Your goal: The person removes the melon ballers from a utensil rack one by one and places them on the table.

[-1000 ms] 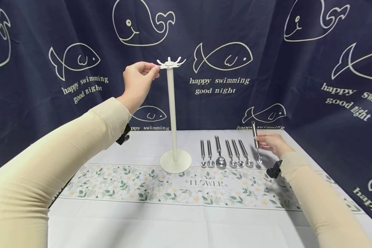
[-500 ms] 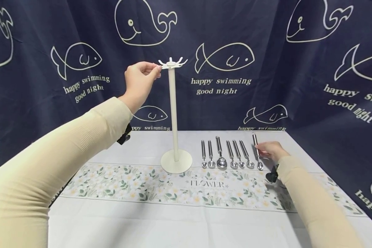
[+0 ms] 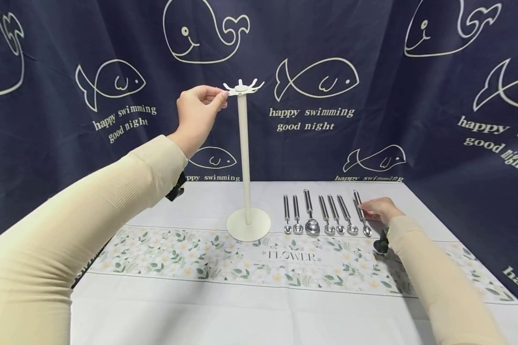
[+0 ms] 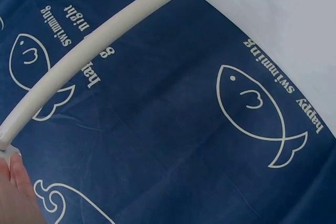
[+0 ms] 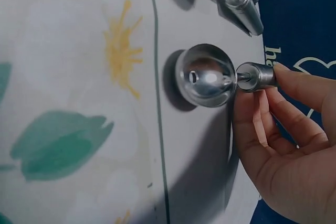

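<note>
A white stand (image 3: pixel 244 158) rises upright from a round base, with a ring of hooks (image 3: pixel 243 88) at its top. My left hand (image 3: pixel 198 110) pinches a hook on the left side between thumb and fingers. At the right end of a row of utensils, my right hand (image 3: pixel 382 209) holds a small metal scoop (image 3: pixel 366 231) by its handle. In the right wrist view its round bowl (image 5: pixel 207 77) lies low over the cloth, with thumb and fingertips on the handle. The left wrist view shows the stand's pole (image 4: pixel 105 40) and part of the left hand.
Several metal scoops lie side by side left of the right hand, among them a larger scoop (image 3: pixel 312 226). A floral runner (image 3: pixel 177 254) crosses the white tablecloth (image 3: pixel 190 306) in front of them. A dark blue fish-print curtain (image 3: pixel 224 129) hangs behind and at the sides.
My right hand has lowered the scoop from a raised, upright position down to the tabletop at the row's right end. My left hand keeps its pinch on the stand's hook.
</note>
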The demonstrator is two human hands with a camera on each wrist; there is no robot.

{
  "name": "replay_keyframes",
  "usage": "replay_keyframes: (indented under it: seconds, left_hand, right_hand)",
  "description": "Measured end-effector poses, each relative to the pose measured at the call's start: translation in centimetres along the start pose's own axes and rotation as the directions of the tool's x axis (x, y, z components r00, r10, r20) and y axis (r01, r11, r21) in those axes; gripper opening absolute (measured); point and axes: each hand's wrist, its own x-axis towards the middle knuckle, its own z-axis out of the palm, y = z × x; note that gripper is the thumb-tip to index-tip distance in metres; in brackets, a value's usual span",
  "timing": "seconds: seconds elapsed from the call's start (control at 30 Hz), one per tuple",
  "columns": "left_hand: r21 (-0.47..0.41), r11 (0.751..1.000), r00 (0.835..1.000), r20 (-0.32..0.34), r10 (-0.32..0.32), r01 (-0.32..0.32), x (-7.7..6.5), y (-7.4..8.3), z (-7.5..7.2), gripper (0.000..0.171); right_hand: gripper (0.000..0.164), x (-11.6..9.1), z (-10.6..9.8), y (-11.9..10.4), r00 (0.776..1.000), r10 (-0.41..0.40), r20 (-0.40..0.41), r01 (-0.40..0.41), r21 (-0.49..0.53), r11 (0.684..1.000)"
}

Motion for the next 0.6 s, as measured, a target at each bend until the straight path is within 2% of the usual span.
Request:
replay_keyframes:
  seconds: [0.33,0.6]
  left_hand:
    - [-0.005,1.000,1.000,0.006,-0.006,0.006,0.2,-0.1,0.1,0.021]
    - [-0.019,1.000,1.000,0.002,-0.002,0.002,0.1,-0.1,0.0,0.020]
  right_hand:
    - [0.047,1.7,0.2,0.4,0.998,0.051,-0.045,-0.054,-0.072,0.996]
    - [0.049,2.0,1.2,-0.1,0.988,0.061,-0.140,-0.088,-0.199,0.976]
